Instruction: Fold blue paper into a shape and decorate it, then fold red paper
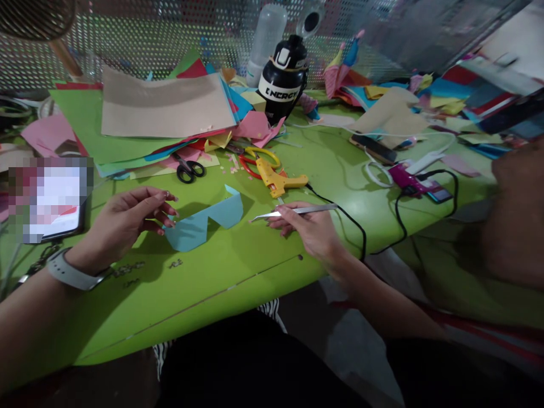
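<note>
A pair of glasses cut from light blue paper (191, 230) lies on the green table between my hands, one side piece folded up. My left hand (127, 218) hovers at its left end, fingers loosely curled and apart; I see nothing held there. In my right hand (310, 229) is a pair of silver tweezers (304, 210), their bent tip pointing left toward the paper glasses. Small pale bits (127, 268) lie in a loose pile near my left wrist, with a few more (175, 264) beneath the glasses.
Behind the glasses lie a yellow glue gun (276, 178) with a black cord, black scissors (189, 169) and yellow-handled scissors (272, 156). Coloured paper sheets (165, 107), a black bottle (283, 79) and a purple power strip (410, 180) stand farther back. A phone (59, 198) is at left.
</note>
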Demonstrator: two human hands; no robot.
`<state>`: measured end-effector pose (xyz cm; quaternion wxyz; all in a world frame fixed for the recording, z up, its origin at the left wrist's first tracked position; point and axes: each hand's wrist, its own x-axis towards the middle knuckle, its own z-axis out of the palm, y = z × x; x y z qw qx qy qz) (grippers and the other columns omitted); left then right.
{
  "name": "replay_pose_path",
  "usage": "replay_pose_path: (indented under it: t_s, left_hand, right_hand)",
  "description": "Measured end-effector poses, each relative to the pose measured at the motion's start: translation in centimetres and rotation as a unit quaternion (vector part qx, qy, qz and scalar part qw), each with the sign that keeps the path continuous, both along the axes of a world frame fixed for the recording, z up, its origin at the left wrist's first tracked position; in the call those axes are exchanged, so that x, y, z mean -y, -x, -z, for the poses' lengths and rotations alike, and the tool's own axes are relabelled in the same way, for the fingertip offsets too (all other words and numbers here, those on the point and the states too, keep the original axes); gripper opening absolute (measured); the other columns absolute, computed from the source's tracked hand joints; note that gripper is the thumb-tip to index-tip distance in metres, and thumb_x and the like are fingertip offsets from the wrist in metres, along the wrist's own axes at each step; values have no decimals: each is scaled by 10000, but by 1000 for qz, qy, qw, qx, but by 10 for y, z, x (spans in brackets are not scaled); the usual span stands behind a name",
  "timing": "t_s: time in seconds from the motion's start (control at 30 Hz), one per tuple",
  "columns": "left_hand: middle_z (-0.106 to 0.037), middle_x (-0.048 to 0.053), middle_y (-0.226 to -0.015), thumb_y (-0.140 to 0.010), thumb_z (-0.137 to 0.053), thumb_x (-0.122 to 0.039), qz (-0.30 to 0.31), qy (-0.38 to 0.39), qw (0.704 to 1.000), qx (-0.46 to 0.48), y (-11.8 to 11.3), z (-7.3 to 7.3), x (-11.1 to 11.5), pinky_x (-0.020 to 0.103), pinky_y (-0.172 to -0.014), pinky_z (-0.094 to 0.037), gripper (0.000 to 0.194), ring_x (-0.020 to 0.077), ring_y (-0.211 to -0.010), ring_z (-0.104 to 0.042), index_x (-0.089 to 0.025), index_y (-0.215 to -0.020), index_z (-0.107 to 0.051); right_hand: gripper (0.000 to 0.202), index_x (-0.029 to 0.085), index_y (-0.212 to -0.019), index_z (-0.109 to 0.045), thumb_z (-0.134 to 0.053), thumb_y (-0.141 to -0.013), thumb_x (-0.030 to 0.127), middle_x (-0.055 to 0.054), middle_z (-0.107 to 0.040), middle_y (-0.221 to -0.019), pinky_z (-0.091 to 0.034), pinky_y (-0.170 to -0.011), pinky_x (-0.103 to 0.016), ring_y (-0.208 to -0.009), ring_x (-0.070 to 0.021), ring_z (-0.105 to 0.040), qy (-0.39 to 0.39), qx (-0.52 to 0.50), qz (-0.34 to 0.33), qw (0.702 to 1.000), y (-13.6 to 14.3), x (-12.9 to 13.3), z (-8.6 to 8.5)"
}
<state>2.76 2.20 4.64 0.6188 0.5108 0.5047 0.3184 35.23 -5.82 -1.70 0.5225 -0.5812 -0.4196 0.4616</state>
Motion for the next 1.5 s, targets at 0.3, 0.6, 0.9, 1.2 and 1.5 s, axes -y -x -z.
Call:
replay_pose_path:
  t_s: [0.3,0.6,0.9,1.2,1.5]
  left_hand:
    - [-738,22,-818,-883,-684,-285,-5,1,1000,-3,1,1,-2,209,-560,-471,90,91,-617,-634,-202,-896,-717]
    - [-677,6,-620,-863,-677,-286,52,-33,997,-52,12,-6,-9,202,-445,-403,94,86,-455,-555,-209,-874,-729]
    - [-732,16,-673,-625,-844,-225,309,33,944,-108,28,-5,-21,220,-470,-534,435,157,-510,-668,-228,-1045,-730]
    - [-752,52,-717,-675,-822,-199,310,43,949,-42,23,12,-17,224,-547,-535,186,147,-565,-695,-165,-805,-693]
    - [-755,47,-749,-688,-815,-213,318,53,946,-7,23,17,-15,172,-439,-418,204,140,-586,-699,-170,-814,-661]
  right_hand:
    - [298,179,-896,-718,-764,-805,460,-70,-786,-824,-613,-553,-258,-705,-179,-761,-28,26,-22,999,-2,1,7]
    - [243,218,-842,-703,-752,-811,454,-33,-778,-772,-578,-512,-266,-658,-178,-751,-76,37,1,996,3,5,-10]
    - [227,218,-857,-707,-734,-835,443,-25,-776,-754,-536,-443,-242,-644,-182,-754,-103,-12,-135,985,60,-5,-40]
    - [317,202,-828,-691,-731,-816,516,-36,-764,-747,-555,-469,-249,-664,-178,-750,-105,4,-194,975,108,-25,-37]
    - [215,225,-852,-706,-710,-860,440,-12,-773,-775,-564,-488,-258,-675,-172,-752,-132,1,-177,975,108,-26,-30]
